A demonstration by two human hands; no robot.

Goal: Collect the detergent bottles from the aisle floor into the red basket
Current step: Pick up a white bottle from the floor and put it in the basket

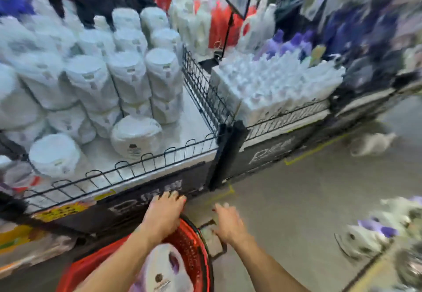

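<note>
Both hands are empty with fingers spread: the left hand (163, 214) is over the far rim of the red basket (201, 253), the right hand (228, 221) just right of it above the floor. One detergent bottle (164, 271) lies in the basket. Another white bottle (372, 143) lies far right on the aisle floor, so it seems best to step close before reaching and grip its body firmly.

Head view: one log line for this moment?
left hand: open, over red basket rim | right hand: open, over floor | basket: holds white bottle | floor bottle: white, lying beyond right hand
</note>
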